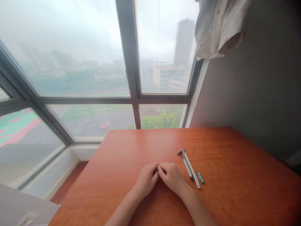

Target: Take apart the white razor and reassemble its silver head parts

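My left hand (147, 178) and my right hand (172, 176) rest together on the wooden table, fingers curled in and fingertips meeting in the middle. Both are closed, and nothing shows between them, though the undersides of the fingers are hidden. Just right of my right hand lies a razor (187, 164) with a grey handle, its head pointing away from me. Alongside it is a longer, slim, pale grey stick (191, 169) with a small hole at its near end; its exact kind is unclear. Further right sits a small dark and teal razor cartridge (200, 177).
The reddish-brown table (131, 147) reaches to the large windows (84, 62) at the back. A grey wall (246, 94) bounds the right side, where a light garment (218, 31) hangs above. A white ledge (63, 169) runs below the window on the left.
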Demonstrator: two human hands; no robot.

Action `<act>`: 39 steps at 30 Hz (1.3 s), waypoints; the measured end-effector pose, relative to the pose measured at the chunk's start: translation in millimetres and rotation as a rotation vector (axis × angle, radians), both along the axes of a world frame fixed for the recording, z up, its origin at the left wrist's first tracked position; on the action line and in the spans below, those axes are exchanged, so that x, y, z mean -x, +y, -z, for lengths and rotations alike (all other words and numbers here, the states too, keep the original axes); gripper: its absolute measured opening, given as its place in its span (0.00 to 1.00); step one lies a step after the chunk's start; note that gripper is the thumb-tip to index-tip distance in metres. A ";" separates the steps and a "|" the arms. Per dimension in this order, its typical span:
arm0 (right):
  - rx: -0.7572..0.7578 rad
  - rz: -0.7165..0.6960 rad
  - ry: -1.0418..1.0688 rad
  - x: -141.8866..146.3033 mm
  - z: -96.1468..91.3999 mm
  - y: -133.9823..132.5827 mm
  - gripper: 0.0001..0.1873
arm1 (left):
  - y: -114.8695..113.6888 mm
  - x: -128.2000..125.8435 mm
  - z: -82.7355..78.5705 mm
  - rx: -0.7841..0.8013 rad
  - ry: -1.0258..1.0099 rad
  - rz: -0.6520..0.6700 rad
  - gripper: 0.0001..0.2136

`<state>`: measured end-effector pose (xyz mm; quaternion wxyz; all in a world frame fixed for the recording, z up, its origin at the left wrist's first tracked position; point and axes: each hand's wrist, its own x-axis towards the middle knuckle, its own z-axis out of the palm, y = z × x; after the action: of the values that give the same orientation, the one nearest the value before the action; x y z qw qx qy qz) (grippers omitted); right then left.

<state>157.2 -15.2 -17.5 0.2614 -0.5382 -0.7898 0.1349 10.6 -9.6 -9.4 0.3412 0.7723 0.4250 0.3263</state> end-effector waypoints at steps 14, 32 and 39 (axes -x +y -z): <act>0.010 -0.004 0.011 -0.2 -1.6 -0.2 0.17 | 0.6 0.6 0.9 0.009 0.005 0.007 0.11; 0.012 0.000 -0.005 -0.4 -1.6 -0.3 0.16 | 0.5 0.3 2.4 0.006 0.006 -0.010 0.11; 0.009 0.000 -0.005 -0.8 -1.5 -0.5 0.16 | 0.4 0.0 2.7 0.007 -0.007 0.003 0.12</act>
<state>158.0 -15.7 -16.0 0.2570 -0.5399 -0.7897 0.1373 10.6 -9.2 -12.1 0.3460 0.7706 0.4240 0.3267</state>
